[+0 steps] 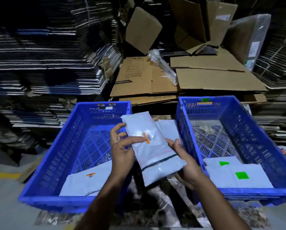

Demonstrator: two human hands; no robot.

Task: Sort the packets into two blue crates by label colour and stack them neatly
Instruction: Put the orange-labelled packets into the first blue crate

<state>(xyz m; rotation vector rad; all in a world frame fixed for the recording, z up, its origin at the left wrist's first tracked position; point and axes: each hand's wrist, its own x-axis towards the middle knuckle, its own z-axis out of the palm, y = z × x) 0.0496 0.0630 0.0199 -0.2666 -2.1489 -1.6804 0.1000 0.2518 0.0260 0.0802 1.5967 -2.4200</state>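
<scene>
Now both hands hold one grey packet (153,146) in the gap between the two blue crates.

Right hand (186,165) cups the packet's lower end from underneath, fingers curled round its edge; left hand (122,150) rests its thumb across the face by the orange label (146,138), fingers loosely bent at the packet's 9 o'clock edge. Left crate (56,165), at 8 o'clock, holds an orange-labelled packet (87,181); right crate (258,135), at 4 o'clock, holds green-labelled packets (238,176). More grey packets (168,128) lie beyond, and flattened cardboard (205,78) is at 12 o'clock.
</scene>
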